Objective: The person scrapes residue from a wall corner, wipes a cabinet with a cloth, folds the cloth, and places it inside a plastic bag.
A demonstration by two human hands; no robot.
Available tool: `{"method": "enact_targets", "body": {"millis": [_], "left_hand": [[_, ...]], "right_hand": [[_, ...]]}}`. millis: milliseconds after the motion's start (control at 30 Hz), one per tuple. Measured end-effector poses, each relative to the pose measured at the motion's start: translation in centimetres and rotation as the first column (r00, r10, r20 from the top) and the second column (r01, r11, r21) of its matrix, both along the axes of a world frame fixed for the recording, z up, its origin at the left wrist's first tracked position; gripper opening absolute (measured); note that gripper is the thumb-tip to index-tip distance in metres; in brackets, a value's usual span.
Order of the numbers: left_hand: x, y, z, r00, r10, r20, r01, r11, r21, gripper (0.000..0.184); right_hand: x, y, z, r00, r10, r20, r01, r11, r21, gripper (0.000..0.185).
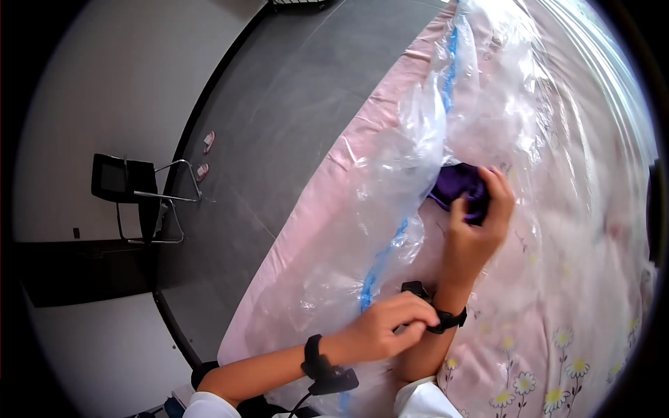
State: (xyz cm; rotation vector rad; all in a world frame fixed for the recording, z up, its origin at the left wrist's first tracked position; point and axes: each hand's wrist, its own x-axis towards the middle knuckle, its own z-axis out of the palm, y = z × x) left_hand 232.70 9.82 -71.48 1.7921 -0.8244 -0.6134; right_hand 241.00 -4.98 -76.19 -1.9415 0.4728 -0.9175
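My right hand (482, 219) is closed on a shiny dark purple cloth (456, 182), with thumb and fingers curled round its right side. The cloth lies at the edge of a large clear plastic bag (390, 167), which has a blue strip (380, 268) along it. My left hand (394, 326) has its fingers bent in a pinch beside the black wristband (449, 320) on my right wrist. What those fingers hold, if anything, I cannot make out. Another black band with a small box (333, 382) sits on my left wrist.
Under the plastic is a bed with a pink sheet (254, 306), printed with daisies (554, 397). Grey floor (279, 111) runs along its left edge. A black chair with metal legs (143, 191) stands by the wall, near pink slippers (208, 142).
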Motion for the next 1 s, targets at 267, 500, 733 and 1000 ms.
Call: {"method": "enact_targets", "body": {"millis": [267,500,733,1000], "left_hand": [[-1.7,6.3,-1.7,0.817,0.573,0.07,-0.556,0.749,0.361,0.028],[-2.5,9.1,-2.2,0.602,0.713,0.359,-0.797,0.511,0.322,0.044],[-4.6,15.1,-3.6,0.219,0.969,-0.117,-0.952,0.238,0.193,0.057],[-4.3,21.4,-3.2,0.195,0.906,-0.375,-0.966,0.244,0.086,0.071]], "right_hand": [[0.1,0.8,-0.4,0.992,-0.114,0.06,0.108,0.989,0.105,0.043],[-0.5,5.4,0.4,0.554,0.832,0.032,-0.832,0.552,0.056,0.033],[-3.3,12.6,-2.4,0.303,0.949,-0.083,-0.952,0.305,0.012,0.023],[-6.0,20.4,1.1,-0.14,0.989,-0.052,-0.977,-0.129,0.171,0.034]]}}
